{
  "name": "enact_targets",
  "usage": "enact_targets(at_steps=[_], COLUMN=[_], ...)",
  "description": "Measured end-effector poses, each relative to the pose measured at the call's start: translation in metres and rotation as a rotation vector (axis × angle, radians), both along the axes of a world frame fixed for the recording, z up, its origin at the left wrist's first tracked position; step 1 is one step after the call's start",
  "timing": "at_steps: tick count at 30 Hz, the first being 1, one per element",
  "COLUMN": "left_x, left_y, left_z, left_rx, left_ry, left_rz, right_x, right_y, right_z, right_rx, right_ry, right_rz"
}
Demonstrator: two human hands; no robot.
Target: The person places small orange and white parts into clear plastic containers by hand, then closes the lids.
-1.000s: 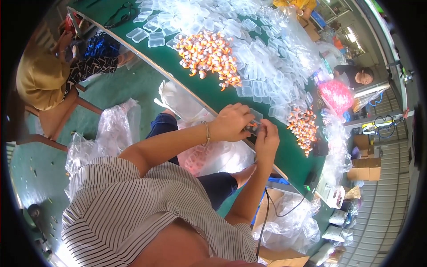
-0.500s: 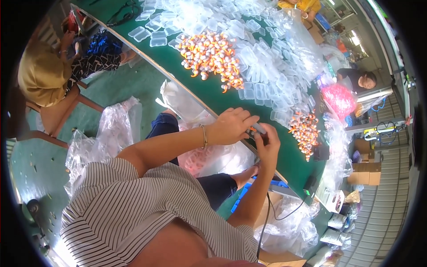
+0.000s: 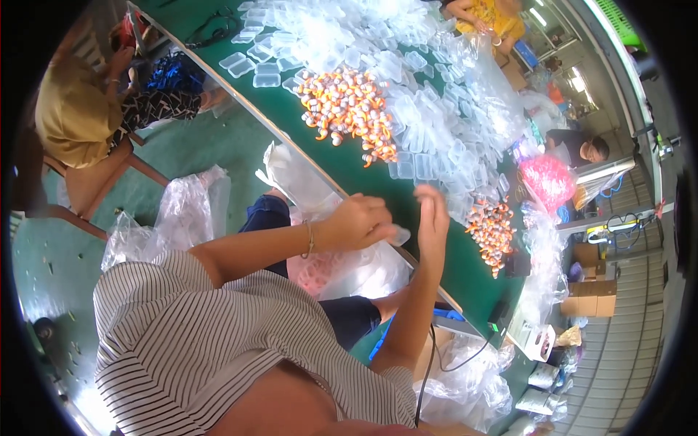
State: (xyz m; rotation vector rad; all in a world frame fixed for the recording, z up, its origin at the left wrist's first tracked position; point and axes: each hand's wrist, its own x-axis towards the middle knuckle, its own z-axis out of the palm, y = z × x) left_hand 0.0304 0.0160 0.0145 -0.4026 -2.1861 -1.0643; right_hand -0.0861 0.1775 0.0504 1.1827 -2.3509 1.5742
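Near the table's front edge, my left hand (image 3: 363,224) is closed around a small clear plastic case (image 3: 398,235), which pokes out past its fingertips. My right hand (image 3: 433,214) is apart from it, raised over the green table with its fingers stretched out and nothing visible in them. Just beyond lies a big heap of clear plastic cases (image 3: 429,138). A pile of small orange-and-white pieces with curved orange ends (image 3: 347,109) sits to the left, and a smaller pile of similar pieces (image 3: 488,234) to the right.
The green table (image 3: 291,134) has a wooden front edge running diagonally. Below it hang a white bag (image 3: 287,171) and a bag of pink pieces (image 3: 320,265). A pink bundle (image 3: 547,178) stands at the right. A co-worker sits at the left; others are at the far side.
My hands, which were together around a small case, have moved apart. The left has drawn nearer with the case; the right has straightened its fingers toward the heap.
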Motion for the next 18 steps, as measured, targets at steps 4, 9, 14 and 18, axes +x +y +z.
enact_targets(at_steps=[4, 9, 14, 18], left_x=[0.020, -0.004, -0.044, -0.050], left_y=[-0.002, -0.036, -0.067, -0.066], left_z=[-0.002, 0.017, 0.001, -0.001], left_rx=[-0.103, -0.048, -0.180, -0.223], left_ry=[-0.088, -0.101, -0.085, -0.101], left_rz=[-0.155, 0.214, 0.426, 0.391], right_x=[-0.037, -0.051, -0.023, 0.024], right_y=[-0.035, -0.038, -0.019, 0.012], right_z=[-0.019, -0.025, -0.023, -0.002], right_rx=[0.335, 0.240, -0.397, 0.161], right_ry=[0.528, 0.351, -0.081, 0.584], right_rz=[-0.449, -0.482, -0.203, -0.219])
